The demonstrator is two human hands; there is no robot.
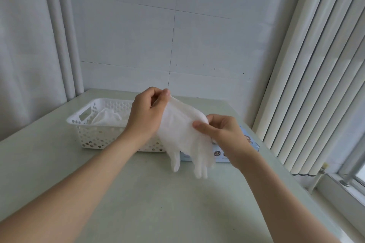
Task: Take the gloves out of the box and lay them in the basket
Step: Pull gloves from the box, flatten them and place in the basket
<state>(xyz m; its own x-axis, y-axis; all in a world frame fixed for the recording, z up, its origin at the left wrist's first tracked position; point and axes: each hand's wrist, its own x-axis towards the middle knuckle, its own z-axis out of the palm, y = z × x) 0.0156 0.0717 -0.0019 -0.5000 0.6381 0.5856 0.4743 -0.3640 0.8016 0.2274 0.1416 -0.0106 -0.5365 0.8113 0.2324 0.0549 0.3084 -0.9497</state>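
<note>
Blue box (pixel 219 154) mostly behind translucent glove (pixel 183 134)

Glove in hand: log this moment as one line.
left hand: pinches glove | right hand: pinches glove | glove: hangs cuff up, not in basket

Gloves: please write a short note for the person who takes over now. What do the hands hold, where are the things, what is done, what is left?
Left hand pinches one cuff corner of the glove; right hand pinches the other. The glove hangs between them, tips down, above the table.
Basket stands at the left; box lies to its right, mostly hidden behind the glove and right hand.
Done: a white pile of gloves lies in the basket.
Left: lay this glove in the basket. Whether the box holds more cannot be seen.
</note>
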